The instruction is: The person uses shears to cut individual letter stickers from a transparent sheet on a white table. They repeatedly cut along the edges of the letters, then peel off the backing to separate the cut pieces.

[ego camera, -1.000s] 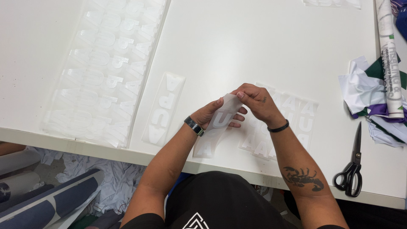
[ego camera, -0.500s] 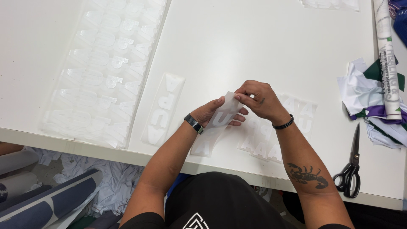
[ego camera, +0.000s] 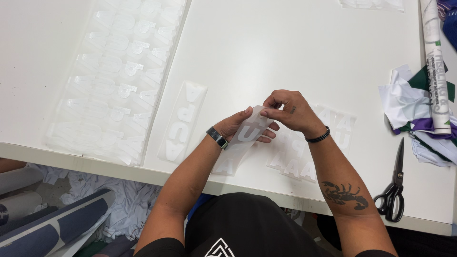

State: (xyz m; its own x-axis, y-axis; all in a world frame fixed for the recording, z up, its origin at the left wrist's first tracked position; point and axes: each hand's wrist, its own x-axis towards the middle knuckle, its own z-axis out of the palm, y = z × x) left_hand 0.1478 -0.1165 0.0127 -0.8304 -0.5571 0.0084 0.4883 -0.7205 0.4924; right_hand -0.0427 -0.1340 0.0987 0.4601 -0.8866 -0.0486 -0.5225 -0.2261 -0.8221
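Observation:
My left hand (ego camera: 237, 126) lies palm up under a clear film strip with white cut-out letters (ego camera: 245, 135) and holds it just above the white table (ego camera: 285, 43). My right hand (ego camera: 290, 110) pinches the strip's upper end between thumb and fingertips. The strip hangs down toward the table's front edge. Another lettered strip (ego camera: 183, 121) lies flat to the left of my hands. More white letters on film (ego camera: 333, 135) lie under and to the right of my right wrist.
A large sheet of white letters (ego camera: 114, 76) covers the table's left part. Black scissors (ego camera: 395, 190) lie at the front right. Fabric scraps and a paper roll (ego camera: 428, 100) sit at the right edge. Crumpled white waste (ego camera: 109, 202) lies on the floor.
Both hands have drifted slightly right and up with the strip. My right fingers have shifted their pinch along its upper end, and the film bends more over my left palm.

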